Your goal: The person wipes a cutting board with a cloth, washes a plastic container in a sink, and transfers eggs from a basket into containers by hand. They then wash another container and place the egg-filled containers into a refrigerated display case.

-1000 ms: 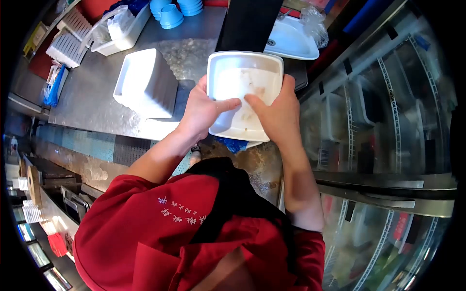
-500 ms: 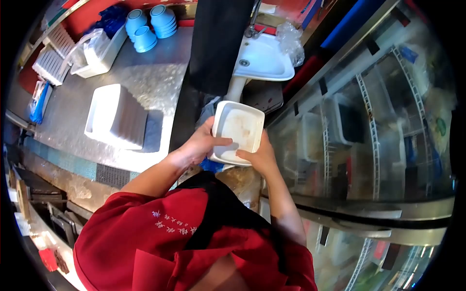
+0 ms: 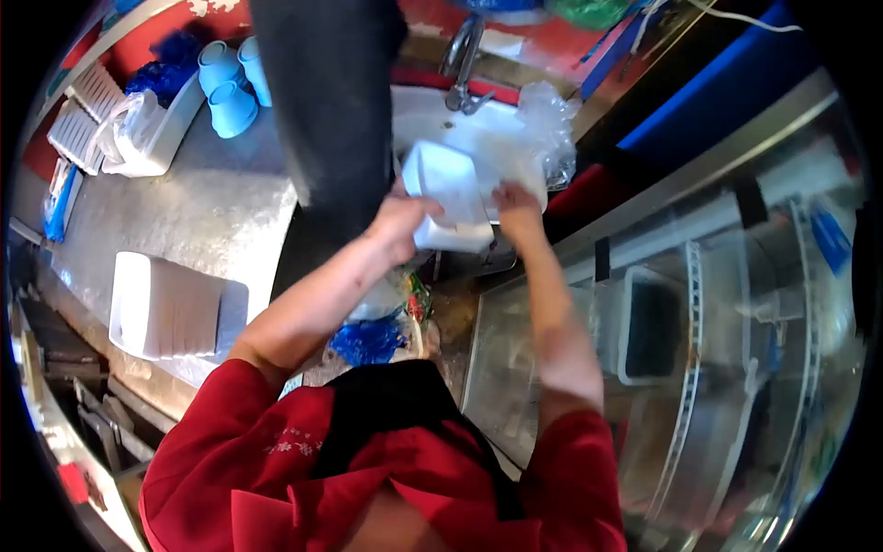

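Note:
A white rectangular container (image 3: pixel 451 193) is tilted over the near side of the white sink (image 3: pixel 418 103). My left hand (image 3: pixel 405 221) grips its left edge, with the thumb over the rim. My right hand (image 3: pixel 518 207) is just right of the container, apart from it and over the basin; its fingers are curled and blurred, and whether they hold anything cannot be made out. The metal faucet (image 3: pixel 464 78) stands behind, at the back of the sink. Crumpled clear plastic (image 3: pixel 550 129) lies on the sink's right side.
A stack of white containers (image 3: pixel 166 304) stands on the metal counter (image 3: pixel 221 198) at left, with blue cups (image 3: pixel 232 106) behind. A dark pillar (image 3: pixel 331 101) rises left of the sink. A glass-door cabinet (image 3: pixel 589 377) fills the right. A blue bag (image 3: pixel 368 340) lies below.
The view has shifted toward the sink. Both hands have moved forward with the container to the basin; my right hand has let go of it.

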A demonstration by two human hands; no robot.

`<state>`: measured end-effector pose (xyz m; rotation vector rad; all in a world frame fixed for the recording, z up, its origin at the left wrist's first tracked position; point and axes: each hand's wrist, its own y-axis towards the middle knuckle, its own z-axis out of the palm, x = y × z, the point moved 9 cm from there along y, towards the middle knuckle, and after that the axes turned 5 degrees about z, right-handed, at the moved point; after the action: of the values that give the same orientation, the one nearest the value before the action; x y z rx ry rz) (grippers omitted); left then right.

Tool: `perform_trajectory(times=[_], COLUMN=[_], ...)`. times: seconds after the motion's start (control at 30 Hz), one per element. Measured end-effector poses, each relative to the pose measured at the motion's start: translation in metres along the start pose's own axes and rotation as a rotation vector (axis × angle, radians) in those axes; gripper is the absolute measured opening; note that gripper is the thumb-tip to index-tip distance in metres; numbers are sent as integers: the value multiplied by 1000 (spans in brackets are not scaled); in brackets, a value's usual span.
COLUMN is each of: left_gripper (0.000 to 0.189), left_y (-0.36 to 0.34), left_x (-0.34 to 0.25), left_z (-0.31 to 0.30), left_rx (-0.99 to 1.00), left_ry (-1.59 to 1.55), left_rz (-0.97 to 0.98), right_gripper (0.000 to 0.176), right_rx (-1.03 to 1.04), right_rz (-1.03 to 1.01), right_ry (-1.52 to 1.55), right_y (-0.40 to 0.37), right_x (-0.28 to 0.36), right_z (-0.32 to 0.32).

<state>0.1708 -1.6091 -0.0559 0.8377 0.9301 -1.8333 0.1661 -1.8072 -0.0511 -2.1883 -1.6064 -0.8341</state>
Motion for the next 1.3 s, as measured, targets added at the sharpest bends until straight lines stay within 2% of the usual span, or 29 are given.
perform_trajectory(times=[0.03, 0.07, 0.1, 0.13, 0.2, 0.27, 0.3, 0.37, 0.43, 0.47, 0.5, 0.6, 0.67, 0.73, 0.8, 0.87, 0.9, 0.97, 1.0, 1.07, 1.1, 1.13, 1.2, 1.23, 1.27, 1.3], left_gripper=[50, 49, 50, 50, 51, 52, 54, 57, 58, 59, 60, 64, 65, 66, 65, 62, 59, 60, 62, 62, 62, 61, 60, 59, 57, 54], left_y=[18, 36, 50, 58, 50, 28, 30, 28, 29, 31, 37, 50, 55, 56, 59, 60, 63, 69, 74, 75, 80, 85, 94, 98, 101, 104], left_x=[1, 0, -3, -8, -13, -39, -41, -41, -41, -41, -41, -38, -39, -43, -43, -42, -40, -33, -29, -25, -18, -10, -2, 7, 16, 19], left_z=[-6, -15, -35, -54, -70, -73, -75, -82, -86, -78, -72, -69, -67, -70, -77, -76, -74, -83, -83, -86, -85, -82, -87, -90, -90, -89], left_rx=[-51, -101, -227, -349, -481, -721, -667, -743, -782, -759, -732, -680, -665, -653, -677, -653, -619, -582, -532, -546, -515, -479, -472, -463, -454, -474], left_ry=[8, 21, 92, 173, 47, 256, 237, 248, 251, 235, 215, 215, 181, 157, 251, 191, 136, 161, 179, 172, 114, 51, 57, 17, -22, -22], left_rz=[25, 58, 134, 212, 127, 323, 395, 410, 435, 401, 370, 292, 304, 318, 230, 207, 182, 166, 142, 118, 68, 19, 26, -24, -78, -67], right_gripper=[37, 37, 35, 34, 34, 41, 41, 42, 38, 35, 31, 36, 40, 45, 48, 56, 56, 64, 64, 73, 66, 66, 53, 44, 44, 43], right_rx=[10, 10, -54, -32, -55, -82, -51, -8, 96, 178, 102, 168, 117, -217, -214, 549, 553, 399, 408, 612, 477, 476, 1161, 1132, 1126, 924], right_rz=[-52, -163, -209, -199, -300, -302, -309, -289, -282, -260, -245, -150, -156, -298, -317, -136, -149, -253, -260, -178, -358, -362, -339, -59, -58, -155], right_ry=[-126, -82, -138, -133, -232, -373, -354, -519, -446, -387, -373, -337, -322, -132, -83, -198, -189, -389, -373, -384, -432, -436, -214, -65, -72, 305], right_y=[43, 76, 111, 142, 194, 220, 234, 257, 260, 253, 243, 229, 216, 197, 180, 166, 164, 158, 155, 140, 132, 137, 107, 111, 104, 113], right_x=[0, 3, 6, 10, 20, 26, 18, 2, -9, -15, -17, -31, -25, -11, -26, -44, -50, -61, -60, -73, -61, -65, -75, -52, -42, -15], right_z=[7, 10, 12, 13, 19, 23, 36, 57, 66, 71, 66, 77, 70, 49, 86, 175, 197, 236, 247, 272, 263, 259, 278, 225, 215, 192])
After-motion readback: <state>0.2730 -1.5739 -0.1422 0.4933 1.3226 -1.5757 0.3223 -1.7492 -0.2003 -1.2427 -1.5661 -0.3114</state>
